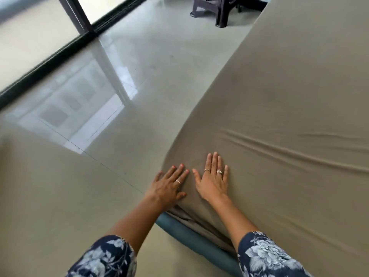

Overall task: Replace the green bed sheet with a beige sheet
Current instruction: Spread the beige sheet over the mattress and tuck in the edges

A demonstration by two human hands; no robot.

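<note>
Partly hidden teal mattress edge (199,241), beige sheet (279,116)

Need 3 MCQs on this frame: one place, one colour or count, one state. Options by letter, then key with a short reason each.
1. Where do both hands rest?
A. on the floor
B. on the beige sheet near the bed's corner
C. on the chair

2. What colour is the strip showing below the sheet's bunched edge?
A. red
B. white
C. blue-green

3. How are the hands?
A. flat, fingers straight
B. clenched in fists
C. pinching a pillow

Key:
1 B: the left hand and right hand lie on the beige sheet by the corner.
2 C: a blue-green edge shows under the gathered fabric.
3 A: the fingers of both hands are spread straight, pressing on the sheet.
</note>
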